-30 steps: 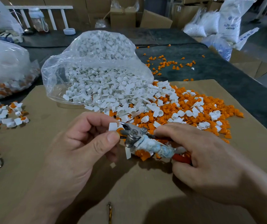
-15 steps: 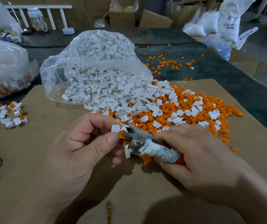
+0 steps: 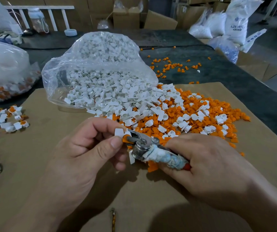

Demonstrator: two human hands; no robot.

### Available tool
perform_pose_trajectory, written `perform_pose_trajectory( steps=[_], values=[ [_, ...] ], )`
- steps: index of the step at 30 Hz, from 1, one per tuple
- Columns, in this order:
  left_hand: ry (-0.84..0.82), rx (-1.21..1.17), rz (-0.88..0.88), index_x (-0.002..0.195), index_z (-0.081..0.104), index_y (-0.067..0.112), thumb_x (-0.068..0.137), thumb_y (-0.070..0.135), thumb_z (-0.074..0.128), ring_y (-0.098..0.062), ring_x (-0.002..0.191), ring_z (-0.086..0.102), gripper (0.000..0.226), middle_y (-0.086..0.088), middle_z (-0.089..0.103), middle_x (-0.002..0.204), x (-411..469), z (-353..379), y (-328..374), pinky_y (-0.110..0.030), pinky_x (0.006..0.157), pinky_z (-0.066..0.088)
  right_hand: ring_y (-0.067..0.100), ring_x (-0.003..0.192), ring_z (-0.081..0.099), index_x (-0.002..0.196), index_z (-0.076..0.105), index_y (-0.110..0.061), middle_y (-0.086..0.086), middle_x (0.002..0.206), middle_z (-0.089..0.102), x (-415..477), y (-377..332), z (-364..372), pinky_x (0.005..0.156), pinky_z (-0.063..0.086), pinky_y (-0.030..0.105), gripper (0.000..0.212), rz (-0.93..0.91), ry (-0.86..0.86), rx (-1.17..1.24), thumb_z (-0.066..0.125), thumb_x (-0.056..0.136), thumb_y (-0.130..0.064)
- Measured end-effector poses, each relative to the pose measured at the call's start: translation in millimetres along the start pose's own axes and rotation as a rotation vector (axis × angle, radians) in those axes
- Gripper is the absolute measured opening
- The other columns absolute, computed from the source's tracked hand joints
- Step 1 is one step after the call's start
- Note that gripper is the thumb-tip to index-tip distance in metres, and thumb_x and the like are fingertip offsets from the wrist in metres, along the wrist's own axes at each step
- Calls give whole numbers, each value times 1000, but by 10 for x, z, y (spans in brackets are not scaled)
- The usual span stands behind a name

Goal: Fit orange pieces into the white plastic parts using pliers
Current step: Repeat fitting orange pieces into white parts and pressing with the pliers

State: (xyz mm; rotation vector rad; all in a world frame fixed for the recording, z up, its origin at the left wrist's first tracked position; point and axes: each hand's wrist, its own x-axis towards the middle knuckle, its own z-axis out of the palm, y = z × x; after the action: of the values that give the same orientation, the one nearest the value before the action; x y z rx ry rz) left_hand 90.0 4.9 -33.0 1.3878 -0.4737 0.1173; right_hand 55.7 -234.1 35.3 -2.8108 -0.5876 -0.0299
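Small white part (image 3: pixel 118 132) with orange piece (image 3: pixel 126 138)

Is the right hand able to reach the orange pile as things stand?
Probably yes: the orange pile lies just beyond the right hand with nothing between, but that hand grips the pliers, so picking looks awkward.

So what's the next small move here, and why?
Probably a squeeze of the pliers with the right hand, to press the orange piece fully in. The left hand pinches a white part with the orange piece showing at its edge, and the pliers' tips sit right against it, so it looks lined up but not yet seated.
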Motion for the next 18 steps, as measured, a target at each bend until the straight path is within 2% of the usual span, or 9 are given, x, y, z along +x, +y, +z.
perform_pose_trajectory(
  steps=[4, 9, 12, 14, 16, 18],
  values=[
    [12, -27, 5, 110, 68, 15, 95, 27, 71, -19, 63, 66, 19, -6, 68, 80, 8, 0, 1, -28, 57, 55, 5, 73, 50, 83, 53, -33, -17, 73, 52, 2, -17, 9, 60, 39, 21, 47, 11, 22, -14, 24, 79, -69],
    [69, 37, -24, 103, 71, 22, 87, 40, 76, -19, 63, 67, 24, -6, 69, 76, 9, 102, 75, -28, 55, 55, 3, 83, 51, 93, 57, -37, -20, 83, 56, 1, 15, 50, 70, 44, 26, 55, 26, 23, 53, 23, 77, -76],
    [194, 72, -104, 94, 74, 27, 76, 40, 79, -17, 62, 67, 23, -4, 69, 73, 28, 107, 97, -26, 54, 54, 3, 88, 46, 99, 54, -39, -23, 90, 54, 31, 97, 61, 74, 42, 25, 64, 66, 58, 26, 19, 72, -85],
    [242, 95, -173, 86, 74, 29, 71, 36, 76, -17, 60, 67, 17, -5, 70, 71, 34, 94, 104, -26, 52, 54, 4, 89, 42, 106, 51, -40, -22, 94, 52, 54, 138, 73, 75, 38, 25, 60, 102, 76, -31, 24, 74, -83],
    [214, 124, -264, 79, 71, 27, 70, 31, 75, -19, 58, 68, 11, -7, 72, 70, 13, 112, 100, -26, 51, 54, 8, 91, 42, 114, 50, -38, -18, 98, 53, 78, 148, 104, 79, 38, 29, 63, 120, 91, -111, 26, 75, -80],
    [168, 154, -358, 76, 68, 24, 64, 38, 75, -23, 58, 69, 20, -10, 74, 73, -21, 169, 103, -31, 55, 55, 11, 95, 42, 120, 48, -36, -14, 103, 53, 113, 146, 142, 85, 39, 33, 68, 137, 76, -173, 26, 74, -80]
  ],
)
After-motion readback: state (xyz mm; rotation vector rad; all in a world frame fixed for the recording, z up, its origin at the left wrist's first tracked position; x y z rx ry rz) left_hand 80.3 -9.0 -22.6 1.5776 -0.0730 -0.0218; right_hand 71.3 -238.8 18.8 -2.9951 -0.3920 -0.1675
